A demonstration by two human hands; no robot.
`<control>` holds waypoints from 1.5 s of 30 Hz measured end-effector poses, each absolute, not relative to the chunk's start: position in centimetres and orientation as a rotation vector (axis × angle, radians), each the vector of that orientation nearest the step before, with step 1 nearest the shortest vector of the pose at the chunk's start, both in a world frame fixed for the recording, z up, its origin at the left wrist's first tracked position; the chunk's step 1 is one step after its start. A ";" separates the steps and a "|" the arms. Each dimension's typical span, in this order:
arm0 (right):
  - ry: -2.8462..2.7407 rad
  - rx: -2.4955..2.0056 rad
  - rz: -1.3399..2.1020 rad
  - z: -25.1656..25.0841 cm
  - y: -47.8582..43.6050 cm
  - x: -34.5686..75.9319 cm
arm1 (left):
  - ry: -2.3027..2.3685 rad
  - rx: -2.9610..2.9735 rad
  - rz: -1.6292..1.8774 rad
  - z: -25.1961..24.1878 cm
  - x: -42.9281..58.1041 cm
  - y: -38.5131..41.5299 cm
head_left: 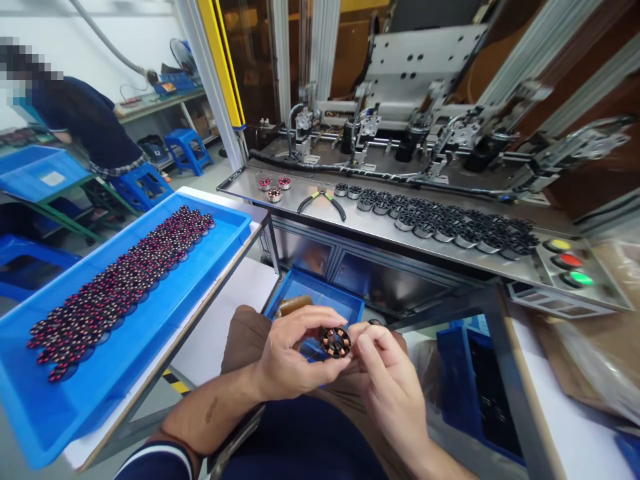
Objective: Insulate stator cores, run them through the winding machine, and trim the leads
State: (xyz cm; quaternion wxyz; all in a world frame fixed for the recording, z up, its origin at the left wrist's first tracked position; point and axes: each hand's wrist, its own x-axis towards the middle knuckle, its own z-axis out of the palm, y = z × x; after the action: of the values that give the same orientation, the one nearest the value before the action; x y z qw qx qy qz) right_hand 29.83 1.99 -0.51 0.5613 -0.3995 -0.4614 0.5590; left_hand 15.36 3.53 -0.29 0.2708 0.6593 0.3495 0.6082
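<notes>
Spanning the far side, a multi-station machine with metal clamps rises behind the steel tabletop. Nearer and to the left of that steel tabletop, a long blue tray rests on a white surface. Well beyond the steel tabletop's left end, a co-worker in a dark shirt is at another workplace. A dark-filled blue bin stands below the steel tabletop, toward its right end, and a shallower blue crate sits below its middle.

The tray left of the steel tabletop carries packed rows of round stators, dark with pink and copper. On the steel tabletop's right half, black-and-silver motor parts are crowded together.

Both hands are in front of the steel tabletop, over the lap. The left hand has thumb and fingers clamped around a copper-wound stator, its windings turned up into view. The right hand has thumb and forefinger together at the stator's right edge; whether they grip anything cannot be told.

Green-and-black pliers lie left of centre on the steel tabletop, and three red-and-copper stators stand farther left. At its right end are yellow, red and green buttons.
</notes>
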 end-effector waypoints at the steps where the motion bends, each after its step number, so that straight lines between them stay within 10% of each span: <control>1: -1.112 -0.929 1.278 -0.5 2.0 29.9 | 0.941 1.793 1.634 -0.2 15.3 3.5; 45: -1.556 -0.834 0.866 2.2 2.4 32.1 | 0.759 1.527 1.426 0.7 14.8 3.8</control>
State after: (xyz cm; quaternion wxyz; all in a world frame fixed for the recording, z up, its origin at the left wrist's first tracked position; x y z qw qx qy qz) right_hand 32.12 2.39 2.23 0.5542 -0.3528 -0.6587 0.3667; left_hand 14.76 3.80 0.67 0.4434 0.6155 0.3062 0.5751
